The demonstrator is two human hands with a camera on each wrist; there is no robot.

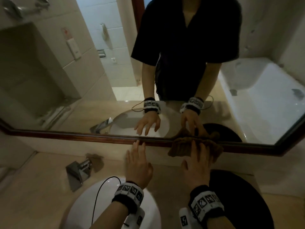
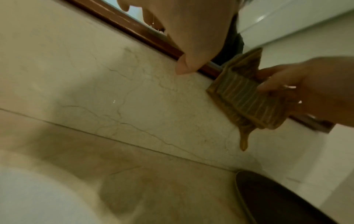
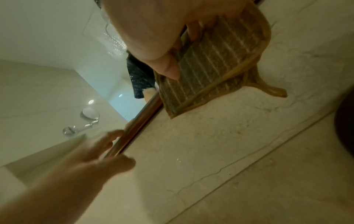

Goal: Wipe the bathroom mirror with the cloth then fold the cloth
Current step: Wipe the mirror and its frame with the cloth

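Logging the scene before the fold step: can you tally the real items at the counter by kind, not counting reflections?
Hands: 2, left hand and right hand
Brown cloth: 1
Mirror: 1
White sink basin: 1
Chrome faucet: 1
Round black tray: 1
Total: 7

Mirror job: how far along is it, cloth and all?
Wiping is in hand: the right hand presses the brown cloth at the mirror's lower wooden frame, the left hand braced beside it. How much glass is done can't be judged. Folding is left; the cloth hangs bunched, unfolded.
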